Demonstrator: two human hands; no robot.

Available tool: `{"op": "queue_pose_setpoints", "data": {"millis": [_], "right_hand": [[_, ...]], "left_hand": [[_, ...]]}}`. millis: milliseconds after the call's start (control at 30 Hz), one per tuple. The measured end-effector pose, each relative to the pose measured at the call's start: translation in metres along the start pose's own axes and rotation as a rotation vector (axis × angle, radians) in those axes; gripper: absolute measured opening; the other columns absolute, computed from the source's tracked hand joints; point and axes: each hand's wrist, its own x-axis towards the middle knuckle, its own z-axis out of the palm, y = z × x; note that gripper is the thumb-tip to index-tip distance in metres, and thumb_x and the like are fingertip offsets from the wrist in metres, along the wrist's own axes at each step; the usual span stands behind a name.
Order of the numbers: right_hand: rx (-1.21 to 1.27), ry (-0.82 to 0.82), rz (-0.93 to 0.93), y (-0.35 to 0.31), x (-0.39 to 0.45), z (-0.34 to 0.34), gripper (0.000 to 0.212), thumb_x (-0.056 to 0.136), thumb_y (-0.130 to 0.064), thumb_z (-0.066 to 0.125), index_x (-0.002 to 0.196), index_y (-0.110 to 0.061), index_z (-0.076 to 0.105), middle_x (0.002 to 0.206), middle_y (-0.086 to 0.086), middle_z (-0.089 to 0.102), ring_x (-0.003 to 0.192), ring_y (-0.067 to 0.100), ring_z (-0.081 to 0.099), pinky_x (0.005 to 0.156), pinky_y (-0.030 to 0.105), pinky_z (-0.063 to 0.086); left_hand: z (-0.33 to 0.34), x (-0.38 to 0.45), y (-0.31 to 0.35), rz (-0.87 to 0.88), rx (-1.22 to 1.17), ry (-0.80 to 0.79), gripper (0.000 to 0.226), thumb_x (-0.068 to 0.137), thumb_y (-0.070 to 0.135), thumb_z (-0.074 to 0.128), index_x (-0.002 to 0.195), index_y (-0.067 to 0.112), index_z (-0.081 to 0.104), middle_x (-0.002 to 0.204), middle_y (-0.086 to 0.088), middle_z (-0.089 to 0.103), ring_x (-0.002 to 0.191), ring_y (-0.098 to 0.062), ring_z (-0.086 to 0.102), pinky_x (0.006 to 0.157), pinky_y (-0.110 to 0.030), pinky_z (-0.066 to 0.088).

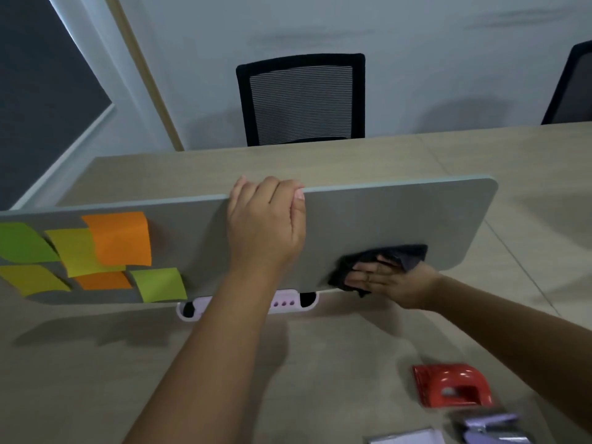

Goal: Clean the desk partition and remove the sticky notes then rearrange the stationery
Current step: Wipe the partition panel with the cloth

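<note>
— So, what sits closest to you on the desk (96, 379)?

— Nearest me, at the bottom right, a white notepad (407, 438) and a lilac stapler (493, 429), both cut by the frame edge. Just beyond them lies a red hole punch (451, 386).

— And your hands?

— My right hand (384, 280) lies flat, fingers spread, pressing a dark cloth (400, 256) against the lower right of the grey desk partition (368, 225); it pins the cloth with the palm and is not curled around it. My left hand (266, 219) is hooked over the partition's top edge near the middle, fingers folded over the far side, thumb on my side, clamped on the panel.

— Where are the sticky notes?

— Stuck on the left part of the partition: six sticky notes (118, 238) in orange, yellow and green, overlapping, some corners curling.

— Anything below the panel?

— A pale lilac pen holder (285, 304) peeks from under its bottom edge, partly hidden behind my left forearm.

— Further off?

— Past the desk, a black mesh office chair (301, 100) stands against the pale wall (416, 43), with a second chair (573, 88) at the right edge.
</note>
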Motion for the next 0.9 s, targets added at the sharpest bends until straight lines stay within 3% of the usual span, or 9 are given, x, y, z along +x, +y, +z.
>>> {"op": "queue_pose_setpoints", "data": {"millis": [67, 133, 233, 367, 433, 533, 667, 800, 900], "right_hand": [[-0.032, 0.049, 0.022, 0.023, 0.003, -0.008, 0.069, 0.086, -0.007, 0.026, 0.152, -0.024, 0.016, 0.160, -0.005, 0.010, 0.149, 0.011, 0.000, 0.119, 0.037, -0.008], [-0.037, 0.094, 0.185, 0.048, 0.009, -0.018, 0.066, 0.084, -0.009, 0.032, 0.147, -0.028, 0.033, 0.158, -0.008, 0.020, 0.149, 0.012, 0.008, 0.118, 0.037, -0.004], [-0.007, 0.111, 0.375, 0.049, -0.001, -0.017, 0.066, 0.084, -0.016, 0.042, 0.147, -0.030, 0.031, 0.161, -0.010, 0.010, 0.149, 0.015, 0.010, 0.118, 0.040, -0.002], [0.060, -0.051, 0.077, 0.009, -0.039, 0.017, 0.067, 0.090, -0.012, 0.027, 0.153, -0.024, 0.006, 0.162, -0.009, -0.007, 0.148, 0.010, 0.003, 0.117, 0.034, 0.001], [0.086, -0.024, 0.009, 0.020, -0.042, 0.016, 0.065, 0.091, -0.008, 0.021, 0.153, -0.023, 0.004, 0.162, -0.009, -0.007, 0.149, 0.009, -0.004, 0.117, 0.035, -0.001], [0.018, 0.162, 0.246, 0.064, -0.027, -0.007, 0.065, 0.085, -0.012, 0.034, 0.149, -0.027, 0.027, 0.159, -0.007, 0.016, 0.149, 0.012, 0.006, 0.118, 0.037, -0.001], [0.044, 0.275, 0.569, 0.075, -0.030, -0.008, 0.068, 0.085, -0.012, 0.041, 0.149, -0.028, 0.026, 0.161, -0.007, 0.010, 0.150, 0.018, 0.005, 0.118, 0.041, -0.005], [0.047, -0.042, 0.325, 0.020, -0.076, 0.026, 0.064, 0.092, -0.017, 0.022, 0.153, -0.027, 0.007, 0.148, -0.007, 0.033, 0.138, 0.020, 0.025, 0.117, 0.039, 0.003], [0.046, -0.062, 0.168, 0.026, -0.076, 0.023, 0.063, 0.092, -0.013, 0.019, 0.153, -0.024, 0.007, 0.146, -0.008, 0.034, 0.147, 0.014, 0.012, 0.118, 0.034, -0.002]], "left_hand": [[0.003, -0.001, 0.000, 0.007, 0.003, 0.015, 0.027, 0.094, 0.024, 0.044, 0.096, 0.015, 0.069, 0.088, -0.003, 0.069, 0.080, -0.027, 0.059, 0.103, -0.043, 0.034], [0.005, -0.003, -0.001, 0.004, 0.016, 0.030, 0.027, 0.095, 0.023, 0.043, 0.097, 0.016, 0.069, 0.088, -0.003, 0.069, 0.081, -0.027, 0.058, 0.102, -0.043, 0.035], [0.009, -0.003, 0.006, -0.014, 0.022, 0.044, 0.027, 0.095, 0.023, 0.043, 0.096, 0.016, 0.069, 0.088, -0.003, 0.069, 0.081, -0.027, 0.058, 0.100, -0.044, 0.036], [0.013, 0.001, 0.015, 0.034, 0.002, 0.015, 0.026, 0.095, 0.023, 0.044, 0.098, 0.018, 0.069, 0.088, 0.000, 0.069, 0.080, -0.025, 0.059, 0.096, -0.041, 0.036], [0.013, 0.003, 0.015, 0.069, -0.011, -0.008, 0.027, 0.096, 0.023, 0.043, 0.099, 0.018, 0.069, 0.088, 0.001, 0.069, 0.080, -0.024, 0.060, 0.092, -0.038, 0.037], [0.012, 0.004, 0.015, 0.070, -0.020, -0.012, 0.029, 0.097, 0.023, 0.041, 0.099, 0.019, 0.070, 0.087, 0.001, 0.069, 0.080, -0.023, 0.059, 0.086, -0.036, 0.037], [0.016, 0.004, 0.019, 0.055, -0.028, 0.012, 0.031, 0.096, 0.023, 0.040, 0.095, 0.019, 0.071, 0.085, 0.001, 0.070, 0.077, -0.024, 0.059, 0.080, -0.035, 0.035], [0.012, 0.004, 0.019, 0.054, -0.011, -0.022, 0.031, 0.097, 0.024, 0.040, 0.098, 0.020, 0.070, 0.088, 0.001, 0.070, 0.080, -0.025, 0.060, 0.082, -0.035, 0.035], [0.005, 0.003, 0.015, 0.048, -0.023, -0.063, 0.033, 0.098, 0.028, 0.037, 0.102, 0.021, 0.069, 0.093, 0.001, 0.069, 0.086, -0.025, 0.059, 0.087, -0.038, 0.037]]}}
